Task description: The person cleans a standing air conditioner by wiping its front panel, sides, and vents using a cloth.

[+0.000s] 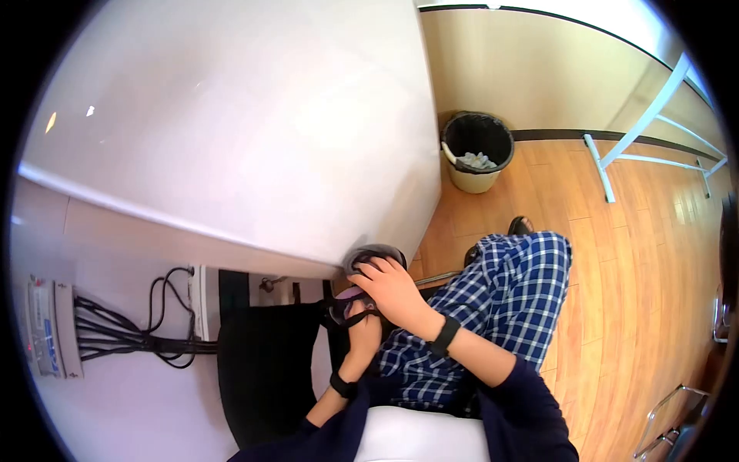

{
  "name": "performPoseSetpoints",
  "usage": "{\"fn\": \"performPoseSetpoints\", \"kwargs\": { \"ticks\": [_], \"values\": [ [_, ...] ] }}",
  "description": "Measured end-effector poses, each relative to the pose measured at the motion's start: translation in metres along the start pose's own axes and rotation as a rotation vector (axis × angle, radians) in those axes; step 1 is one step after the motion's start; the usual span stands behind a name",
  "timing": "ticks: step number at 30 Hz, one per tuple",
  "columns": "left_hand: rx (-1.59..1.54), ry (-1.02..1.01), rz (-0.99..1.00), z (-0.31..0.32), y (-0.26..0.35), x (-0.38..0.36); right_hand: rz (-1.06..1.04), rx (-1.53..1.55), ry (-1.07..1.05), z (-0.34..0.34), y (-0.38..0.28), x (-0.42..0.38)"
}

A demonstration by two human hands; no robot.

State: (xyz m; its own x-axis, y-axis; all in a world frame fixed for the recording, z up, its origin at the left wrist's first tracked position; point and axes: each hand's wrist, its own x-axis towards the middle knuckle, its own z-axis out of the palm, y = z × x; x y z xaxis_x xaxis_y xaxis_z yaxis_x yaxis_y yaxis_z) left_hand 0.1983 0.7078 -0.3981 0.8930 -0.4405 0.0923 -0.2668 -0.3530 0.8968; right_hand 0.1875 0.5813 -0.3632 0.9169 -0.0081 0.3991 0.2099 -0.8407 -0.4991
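My right hand reaches to the corner of the white desk, its fingers bent over the edge of a rounded grey-and-black item. Just below, my left hand is closed on a dark strapped item with a purple inside. Black straps cross over the fingers of that hand. The two items lie close together and overlap in this view, partly hidden by my hands. I cannot tell what kind of things they are. Both wrists wear black bands.
The white desk fills the upper left. Beyond its corner stands a lined waste bin with crumpled paper. A black chair is at my left, near cables and a power strip. A pale metal frame stands by the wall.
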Motion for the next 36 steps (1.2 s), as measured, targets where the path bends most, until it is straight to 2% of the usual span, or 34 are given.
{"fn": "performPoseSetpoints", "kwargs": {
  "ticks": [1,2,4,5,6,8,9,10,11,12,15,19,24,27,28,31,36],
  "values": [
    [0.154,-0.056,-0.014,0.002,-0.006,0.002,0.057,0.006,-0.023,0.002,0.008,-0.006],
    [0.147,-0.048,0.077,0.006,0.001,0.008,0.115,0.016,-0.057,-0.004,0.014,-0.006],
    [0.266,-0.051,0.034,0.014,0.006,0.012,0.081,0.004,0.045,-0.014,0.022,-0.005],
    [0.25,-0.086,0.026,0.02,0.0,0.016,0.115,0.002,0.018,-0.028,0.023,-0.002],
    [0.182,-0.111,-0.067,0.029,0.028,0.024,0.149,0.0,-0.013,-0.042,0.026,0.0],
    [0.109,-0.183,0.099,0.058,0.047,0.041,0.2,-0.001,0.014,-0.054,0.046,-0.001],
    [0.54,-0.266,0.369,0.075,0.043,0.045,0.217,0.012,0.038,-0.063,0.061,-0.002],
    [0.481,-0.313,0.36,0.09,0.045,0.049,0.248,0.033,0.059,-0.068,0.07,-0.004],
    [0.421,-0.365,0.329,0.105,0.05,0.053,0.373,0.035,0.085,-0.067,0.071,-0.005],
    [0.385,-0.415,0.316,0.121,0.054,0.057,0.356,0.072,0.02,-0.083,0.084,-0.001],
    [0.346,-0.528,0.289,0.158,0.077,0.055,0.458,0.097,0.039,-0.11,0.109,-0.017],
    [0.284,-0.633,0.305,0.177,0.125,0.057,0.641,0.018,0.015,-0.163,0.118,-0.032],
    [0.258,-0.62,0.352,0.161,0.191,0.065,0.664,0.043,0.081,-0.263,0.093,0.0],
    [0.28,-0.579,0.357,0.138,0.234,0.077,0.629,-0.034,0.097,-0.265,0.061,0.024],
    [0.286,-0.563,0.355,0.126,0.247,0.08,0.443,0.133,0.12,-0.305,0.051,0.04],
    [0.295,-0.518,0.364,0.097,0.288,0.086,0.411,0.034,0.175,-0.317,0.017,0.06],
    [0.304,-0.417,0.445,0.077,0.353,0.106,0.222,0.12,0.114,-0.403,-0.011,0.092]
  ]
}}
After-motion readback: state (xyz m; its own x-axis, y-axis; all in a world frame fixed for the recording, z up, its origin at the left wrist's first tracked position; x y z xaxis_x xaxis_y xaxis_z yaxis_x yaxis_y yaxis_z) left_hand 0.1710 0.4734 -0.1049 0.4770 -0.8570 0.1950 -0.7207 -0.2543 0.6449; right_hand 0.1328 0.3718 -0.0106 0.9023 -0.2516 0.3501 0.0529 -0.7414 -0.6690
